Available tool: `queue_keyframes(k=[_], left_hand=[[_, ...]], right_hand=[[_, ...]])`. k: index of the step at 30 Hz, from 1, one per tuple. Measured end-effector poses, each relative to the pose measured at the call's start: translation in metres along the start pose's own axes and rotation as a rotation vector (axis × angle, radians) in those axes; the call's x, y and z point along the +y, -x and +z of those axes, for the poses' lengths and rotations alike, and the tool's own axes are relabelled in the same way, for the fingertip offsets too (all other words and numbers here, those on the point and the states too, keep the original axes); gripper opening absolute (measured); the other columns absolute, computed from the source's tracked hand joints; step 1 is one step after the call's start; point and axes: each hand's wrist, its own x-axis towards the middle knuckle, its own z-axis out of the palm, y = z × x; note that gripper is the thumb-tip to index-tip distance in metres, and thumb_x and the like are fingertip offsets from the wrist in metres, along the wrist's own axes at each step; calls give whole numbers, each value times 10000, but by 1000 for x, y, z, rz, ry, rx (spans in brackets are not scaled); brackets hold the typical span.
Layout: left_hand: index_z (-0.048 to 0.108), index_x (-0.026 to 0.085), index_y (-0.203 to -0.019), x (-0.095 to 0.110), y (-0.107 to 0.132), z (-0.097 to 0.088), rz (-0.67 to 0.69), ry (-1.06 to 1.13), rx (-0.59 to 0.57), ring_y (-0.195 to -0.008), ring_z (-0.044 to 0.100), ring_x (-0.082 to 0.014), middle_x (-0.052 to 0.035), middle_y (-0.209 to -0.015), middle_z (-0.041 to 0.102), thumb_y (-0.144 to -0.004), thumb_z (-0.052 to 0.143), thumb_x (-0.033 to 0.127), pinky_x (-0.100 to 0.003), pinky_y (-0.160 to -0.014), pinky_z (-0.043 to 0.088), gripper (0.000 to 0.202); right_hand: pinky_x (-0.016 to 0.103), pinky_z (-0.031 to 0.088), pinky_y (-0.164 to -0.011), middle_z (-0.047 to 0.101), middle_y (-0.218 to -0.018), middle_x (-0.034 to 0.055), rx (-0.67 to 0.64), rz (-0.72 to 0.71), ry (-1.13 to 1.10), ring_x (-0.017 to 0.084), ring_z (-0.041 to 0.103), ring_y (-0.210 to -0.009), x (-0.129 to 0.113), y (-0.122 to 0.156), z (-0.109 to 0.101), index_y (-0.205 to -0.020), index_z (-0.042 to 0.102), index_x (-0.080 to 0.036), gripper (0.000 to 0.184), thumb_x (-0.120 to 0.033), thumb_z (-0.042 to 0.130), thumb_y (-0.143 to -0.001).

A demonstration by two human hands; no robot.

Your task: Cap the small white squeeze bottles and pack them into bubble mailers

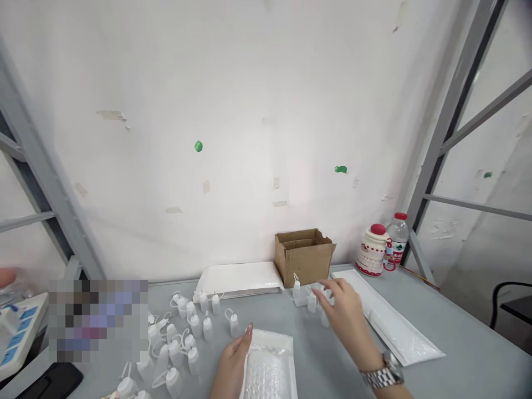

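At the bottom centre my left hand (pixel 231 363) is closed on the edge of a white bubble mailer (pixel 270 366), its thumb along the side. My right hand (pixel 343 305), with a metal watch on the wrist, reaches over a small group of white squeeze bottles in front of the cardboard box. Its thumb and fingers are apart, close to a bottle (pixel 311 302); another bottle (pixel 296 289) stands beside it. The fingers partly hide other bottles there. Many more small bottles with looped cap straps, such as one bottle (pixel 234 324), stand to the left of the mailer.
Behind stands an open cardboard box (pixel 305 265). White mailers (pixel 239 279) lie left of it, and a long white mailer (pixel 394 327) lies on the right. A decorated jar (pixel 371 252) and a plastic bottle (pixel 399 235) stand back right. A black phone (pixel 54 381) lies front left.
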Motion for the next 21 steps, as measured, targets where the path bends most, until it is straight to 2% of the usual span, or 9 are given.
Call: queue_keyframes(k=[3, 6, 8, 11, 15, 17, 19, 21], left_hand=[[676, 194, -663, -2, -2, 0, 19, -2, 29, -1014, 537, -314, -53, -814, 726, -603, 625, 543, -304, -851, 395, 358], [672, 198, -662, -2, -2, 0, 4, 13, 3, -1036, 522, -306, -48, -808, 724, -598, 631, 546, -292, -840, 399, 356], [663, 204, -635, -1, -2, 0, -11, 3, -3, -1012, 531, -303, -43, -788, 720, -600, 626, 556, -291, -829, 402, 356], [650, 211, -592, 0, -2, 0, -6, -24, 7, -968, 547, -310, -39, -738, 715, -591, 626, 568, -307, -818, 405, 358], [671, 202, -636, 0, -1, 1, 4, -26, 15, -1028, 516, -319, -41, -765, 719, -584, 625, 580, -311, -855, 390, 384], [676, 194, -664, 0, -1, 1, 12, -37, 17, -1046, 507, -307, -40, -789, 718, -581, 625, 585, -294, -868, 385, 402], [663, 189, -641, 0, -1, 2, 24, -67, 10, -1014, 524, -295, -43, -766, 710, -584, 599, 616, -289, -848, 396, 435], [637, 186, -595, -3, -1, 3, 41, -95, -2, -942, 553, -282, -45, -716, 694, -589, 564, 650, -295, -804, 414, 470]], right_hand=[[375, 429, -689, 567, -860, 96, -30, 161, -85, 215, 524, -686, 18, -15, -23, -914, 631, -146, 355, -435, 574, -716], [324, 440, -627, 576, -855, 70, -219, 278, -208, 186, 521, -650, 31, -22, -44, -935, 634, -156, 420, -453, 632, -638], [296, 431, -585, 581, -793, 43, -342, 314, -222, 175, 524, -625, 38, -23, -50, -909, 648, -167, 402, -423, 666, -599], [271, 417, -555, 593, -704, 18, -414, 327, -196, 165, 536, -595, 45, -21, -47, -817, 672, -171, 301, -354, 681, -579], [257, 395, -496, 622, -570, 6, -413, 342, -186, 157, 542, -510, 49, -17, -34, -627, 663, -179, 121, -294, 639, -596], [260, 373, -472, 607, -492, 5, -371, 357, -166, 155, 525, -461, 50, -17, -32, -520, 620, -182, 137, -282, 607, -612], [272, 358, -472, 597, -474, 11, -282, 372, -137, 160, 512, -452, 49, -19, -36, -506, 594, -186, 189, -308, 570, -648], [285, 367, -497, 615, -541, 29, -163, 388, -113, 176, 522, -506, 45, -22, -42, -596, 604, -186, 236, -377, 517, -705]])
